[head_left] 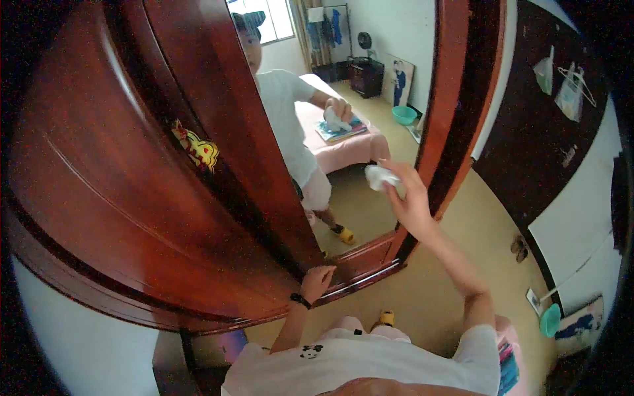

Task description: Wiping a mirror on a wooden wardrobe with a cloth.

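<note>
A crumpled white tissue (378, 177) is pinched between the thumb and fingers of my right hand (411, 198). That hand is raised in front of the tall mirror (370, 210) set in the reddish-brown wardrobe door; its reflection also holds the white wad. From this angle I cannot tell whether the tissue touches the glass. Lower down, my left hand (317, 282), with a dark band on its wrist, is loosely curled beside the bottom of the door frame. Its palm side is hidden, and nothing shows in its fingers.
A yellow cartoon ornament (200, 150) hangs on the left wardrobe panel (125, 171). At right stands a dark door (535, 119) with plastic bags (573, 96) hung on it. Shoes (519, 249), a teal basin (550, 321) and a framed picture (584, 328) are on the floor side. A bed corner (516, 343) lies behind me.
</note>
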A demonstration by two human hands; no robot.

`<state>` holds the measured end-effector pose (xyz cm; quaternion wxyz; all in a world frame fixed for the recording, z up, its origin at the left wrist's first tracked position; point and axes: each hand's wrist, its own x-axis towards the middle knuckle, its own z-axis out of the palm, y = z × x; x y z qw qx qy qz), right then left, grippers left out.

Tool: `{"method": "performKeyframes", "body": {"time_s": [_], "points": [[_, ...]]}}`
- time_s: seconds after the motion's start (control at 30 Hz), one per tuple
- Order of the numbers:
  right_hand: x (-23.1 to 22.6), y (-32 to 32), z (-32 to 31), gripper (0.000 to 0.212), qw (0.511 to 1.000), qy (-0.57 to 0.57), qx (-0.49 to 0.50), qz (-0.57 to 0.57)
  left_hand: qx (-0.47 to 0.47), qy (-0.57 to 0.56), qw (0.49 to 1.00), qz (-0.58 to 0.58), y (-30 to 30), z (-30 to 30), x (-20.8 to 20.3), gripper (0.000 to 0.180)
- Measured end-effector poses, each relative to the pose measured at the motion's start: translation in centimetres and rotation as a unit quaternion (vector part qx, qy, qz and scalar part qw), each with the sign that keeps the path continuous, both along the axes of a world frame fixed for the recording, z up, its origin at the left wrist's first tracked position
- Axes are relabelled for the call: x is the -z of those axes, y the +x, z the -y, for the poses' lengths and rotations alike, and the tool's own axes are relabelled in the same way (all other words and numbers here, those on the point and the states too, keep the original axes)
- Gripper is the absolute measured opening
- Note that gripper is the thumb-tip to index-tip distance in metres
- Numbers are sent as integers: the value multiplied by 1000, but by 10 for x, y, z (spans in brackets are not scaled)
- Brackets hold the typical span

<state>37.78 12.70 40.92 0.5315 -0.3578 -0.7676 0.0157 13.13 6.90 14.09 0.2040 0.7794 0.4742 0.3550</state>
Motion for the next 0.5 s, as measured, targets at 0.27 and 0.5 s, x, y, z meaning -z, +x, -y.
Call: {"method": "performKeyframes", "body": {"time_s": [0.27, 0.5], "points": [[-145, -45, -135, 40, 917, 392, 72, -20, -145, -61, 988, 0, 3, 33, 53, 18], [20, -67, -129, 25, 865, 419, -185, 205, -272, -131, 951, -66, 16, 64, 42, 20]]}}
